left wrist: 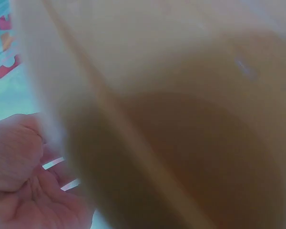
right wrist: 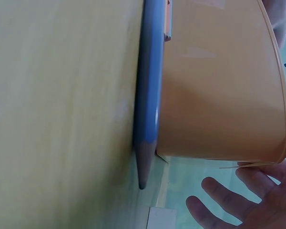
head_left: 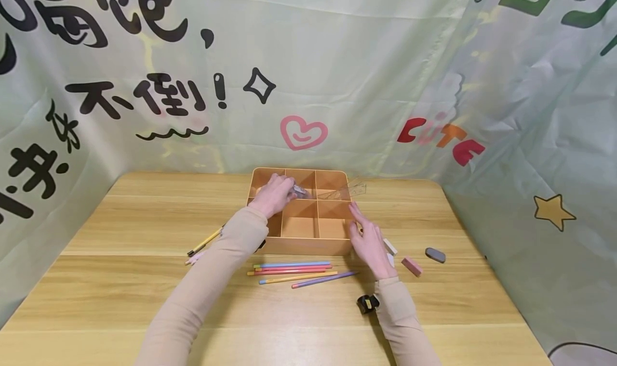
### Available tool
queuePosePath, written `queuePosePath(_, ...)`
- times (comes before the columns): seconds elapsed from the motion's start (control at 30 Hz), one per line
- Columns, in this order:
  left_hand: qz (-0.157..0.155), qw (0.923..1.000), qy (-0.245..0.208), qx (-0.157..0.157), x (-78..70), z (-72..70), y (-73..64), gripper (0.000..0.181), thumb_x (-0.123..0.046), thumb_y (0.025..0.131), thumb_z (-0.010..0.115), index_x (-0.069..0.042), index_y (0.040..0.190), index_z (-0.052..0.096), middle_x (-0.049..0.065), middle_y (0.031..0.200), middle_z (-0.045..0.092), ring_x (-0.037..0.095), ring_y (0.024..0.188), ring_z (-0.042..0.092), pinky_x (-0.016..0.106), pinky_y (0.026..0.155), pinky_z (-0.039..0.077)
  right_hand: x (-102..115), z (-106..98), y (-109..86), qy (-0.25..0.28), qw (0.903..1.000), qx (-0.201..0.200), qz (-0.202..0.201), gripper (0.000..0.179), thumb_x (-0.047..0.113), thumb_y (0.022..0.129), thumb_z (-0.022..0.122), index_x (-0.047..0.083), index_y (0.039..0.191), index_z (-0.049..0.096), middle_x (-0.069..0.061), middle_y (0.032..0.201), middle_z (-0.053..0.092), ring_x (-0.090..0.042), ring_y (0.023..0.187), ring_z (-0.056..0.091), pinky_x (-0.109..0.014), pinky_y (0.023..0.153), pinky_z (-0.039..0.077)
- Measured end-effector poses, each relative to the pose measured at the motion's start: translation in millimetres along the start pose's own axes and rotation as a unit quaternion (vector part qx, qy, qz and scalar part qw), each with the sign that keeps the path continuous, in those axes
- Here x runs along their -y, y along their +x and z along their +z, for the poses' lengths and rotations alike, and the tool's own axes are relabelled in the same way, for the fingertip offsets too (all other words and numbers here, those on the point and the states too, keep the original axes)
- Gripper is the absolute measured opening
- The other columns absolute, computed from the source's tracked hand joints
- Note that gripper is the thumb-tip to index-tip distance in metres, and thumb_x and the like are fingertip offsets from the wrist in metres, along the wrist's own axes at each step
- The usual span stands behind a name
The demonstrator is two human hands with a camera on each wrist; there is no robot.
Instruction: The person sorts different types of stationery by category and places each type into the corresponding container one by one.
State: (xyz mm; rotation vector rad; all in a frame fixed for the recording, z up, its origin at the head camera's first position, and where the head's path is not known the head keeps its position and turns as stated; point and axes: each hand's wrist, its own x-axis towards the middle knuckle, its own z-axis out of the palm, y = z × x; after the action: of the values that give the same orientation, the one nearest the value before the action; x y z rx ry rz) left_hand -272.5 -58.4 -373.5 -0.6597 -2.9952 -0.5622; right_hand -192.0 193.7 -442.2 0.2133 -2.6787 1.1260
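A tan divided box [head_left: 308,246] stands at the back of the wooden table. My left hand [head_left: 273,195] reaches over its left side; its fingers pinch a small see-through greyish thing [head_left: 301,191], kind unclear, above the back middle compartment. In the left wrist view the box fills most of the picture, blurred. My right hand [head_left: 370,245] touches the box's right side with extended fingers, spread apart in the right wrist view. A clear ruler [head_left: 358,188] leans out of the back right compartment. Several colored pencils [head_left: 294,270] lie before the box.
Right of the box lie a white block [head_left: 390,246], a pink eraser [head_left: 412,266] and a dark grey eraser [head_left: 435,255]. Pens [head_left: 204,242] lie at left, partly behind my left sleeve. A printed cloth [head_left: 366,87] hangs behind the table [head_left: 299,323].
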Motion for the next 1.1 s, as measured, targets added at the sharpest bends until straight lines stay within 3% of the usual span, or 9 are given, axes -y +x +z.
queuePosePath(0.2,-0.002,1.0000,0.005,0.004,-1.4,-1.1,-1.4,0.019,-0.018,0.098,0.065,-0.003,0.109,0.066,0.015,0.115,0.071,0.033,0.112,0.056,0.046,0.097,0.055,-0.3,0.3,0.1,0.001,1.0000,-0.004,-0.005,0.050,0.008,0.099,0.048,0.004,0.148,0.047,-0.011,0.158,0.044,-0.003,0.036,0.024,-0.025,0.041,0.036)
queuePosePath(0.4,0.018,0.9983,0.055,0.010,0.7,-1.2,-4.5,0.036,-0.022,0.099,0.064,-0.002,0.129,0.061,0.018,0.130,0.066,0.036,0.118,0.055,0.046,0.102,0.053,-0.2,0.1,0.0,0.008,0.9999,0.010,0.002,0.051,0.008,0.100,0.047,0.006,0.151,0.045,-0.010,0.160,0.041,-0.003,0.034,0.025,-0.025,0.036,0.034)
queuePosePath(0.53,0.027,0.9971,0.068,0.023,2.0,-2.6,-6.1,0.044,-0.028,0.100,0.063,-0.005,0.137,0.057,0.016,0.142,0.059,0.039,0.128,0.052,0.051,0.107,0.050,0.3,-1.7,-0.4,0.006,0.9999,0.011,0.007,0.051,0.008,0.100,0.047,0.006,0.151,0.045,-0.007,0.160,0.040,-0.005,0.036,0.025,-0.025,0.039,0.036)
queuePosePath(0.8,0.025,0.9988,-0.020,0.036,12.4,-11.3,-21.0,0.058,-0.034,0.102,0.059,-0.007,0.151,0.043,0.020,0.160,0.038,0.045,0.148,0.031,0.059,0.124,0.026,1.3,-1.2,0.3,0.001,0.9999,0.012,0.007,0.051,0.009,0.100,0.047,0.005,0.151,0.045,-0.007,0.160,0.040,-0.005,0.038,0.025,-0.025,0.043,0.037)
queuePosePath(0.93,0.027,0.9967,-0.075,0.015,22.3,-17.6,-35.3,0.061,-0.035,0.101,0.059,-0.004,0.151,0.043,0.023,0.160,0.037,0.047,0.148,0.030,0.060,0.125,0.022,1.3,-1.1,-0.4,0.003,0.9999,0.012,0.006,0.050,0.009,0.101,0.047,0.005,0.150,0.045,-0.006,0.160,0.040,-0.005,0.037,0.025,-0.024,0.045,0.038)
queuePosePath(1.1,0.016,0.9905,-0.134,-0.029,43.0,-27.1,-58.7,0.061,-0.030,0.101,0.060,-0.001,0.151,0.041,0.023,0.157,0.042,0.047,0.146,0.034,0.061,0.122,0.026,1.5,-1.0,-0.1,0.003,0.9999,0.010,0.004,0.050,0.009,0.101,0.046,0.005,0.151,0.045,-0.007,0.161,0.039,-0.005,0.037,0.025,-0.024,0.043,0.038)
